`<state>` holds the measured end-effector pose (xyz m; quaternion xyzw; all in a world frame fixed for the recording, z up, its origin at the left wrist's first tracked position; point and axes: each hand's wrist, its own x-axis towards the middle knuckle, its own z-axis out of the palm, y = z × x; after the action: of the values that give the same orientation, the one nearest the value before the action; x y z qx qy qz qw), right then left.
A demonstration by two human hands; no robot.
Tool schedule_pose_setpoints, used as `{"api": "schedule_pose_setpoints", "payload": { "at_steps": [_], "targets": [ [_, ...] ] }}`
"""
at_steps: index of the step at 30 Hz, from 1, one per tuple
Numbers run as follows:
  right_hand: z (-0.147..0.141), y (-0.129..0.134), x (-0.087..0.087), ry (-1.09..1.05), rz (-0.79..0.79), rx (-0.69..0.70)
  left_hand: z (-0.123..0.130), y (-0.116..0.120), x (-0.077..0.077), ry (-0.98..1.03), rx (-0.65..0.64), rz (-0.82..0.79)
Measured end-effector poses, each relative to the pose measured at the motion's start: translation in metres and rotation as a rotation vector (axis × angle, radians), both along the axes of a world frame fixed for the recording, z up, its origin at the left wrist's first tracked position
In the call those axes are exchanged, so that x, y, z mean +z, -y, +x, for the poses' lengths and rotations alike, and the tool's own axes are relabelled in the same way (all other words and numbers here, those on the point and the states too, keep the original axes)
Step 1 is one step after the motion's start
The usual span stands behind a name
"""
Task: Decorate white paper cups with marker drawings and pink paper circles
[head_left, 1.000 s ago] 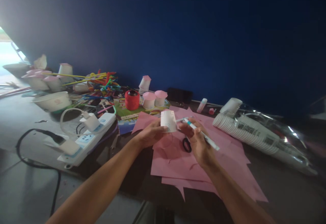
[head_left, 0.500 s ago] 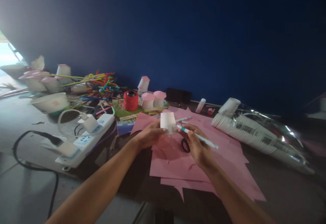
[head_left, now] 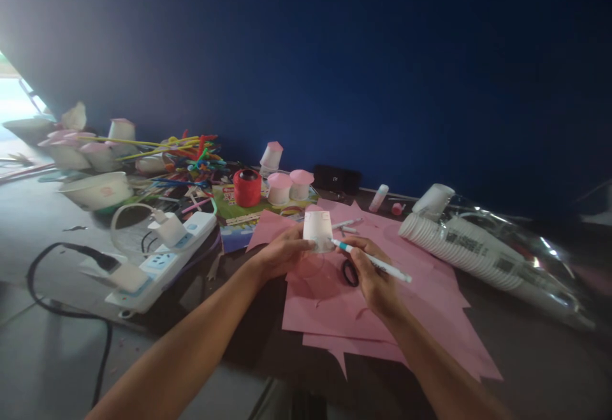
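Observation:
My left hand (head_left: 282, 252) holds a white paper cup (head_left: 317, 227) upside down, with small marks near its upper part. A white marker (head_left: 382, 264) with a teal band lies in the grip of my right hand (head_left: 375, 280), its tip at the cup's right side. Under both hands spread pink paper sheets (head_left: 335, 308). Black scissor handles (head_left: 349, 273) show beside my right hand. Behind the cup stand two white cups with pink tops (head_left: 301, 184) and a red container (head_left: 247, 188).
A power strip (head_left: 165, 267) with plugs and cables is at the left, near a white bowl (head_left: 98, 192) and colourful pipe cleaners (head_left: 198, 152). Bagged stacked cups (head_left: 471, 251) lie at the right. A glue stick (head_left: 378, 197) is at the back.
The whole view has shifted slightly. Both hands still hold the cup and the marker in nearly the same pose, with the marker tip at the cup's right side.

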<state>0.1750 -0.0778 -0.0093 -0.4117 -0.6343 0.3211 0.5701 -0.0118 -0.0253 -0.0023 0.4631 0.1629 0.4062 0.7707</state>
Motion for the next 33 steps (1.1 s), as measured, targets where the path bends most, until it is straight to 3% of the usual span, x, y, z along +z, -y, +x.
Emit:
{"api": "schedule_pose_setpoints", "payload": {
  "at_steps": [19,33],
  "targets": [
    [0.002,0.0025,0.0043,0.026,-0.082,-0.023,0.001,0.0023,0.0042,-0.061,0.048,0.012],
    [0.0024,0.0021,0.0056,0.043,-0.058,-0.012,0.0004,0.0004,0.0008,-0.054,0.038,0.033]
  ]
}}
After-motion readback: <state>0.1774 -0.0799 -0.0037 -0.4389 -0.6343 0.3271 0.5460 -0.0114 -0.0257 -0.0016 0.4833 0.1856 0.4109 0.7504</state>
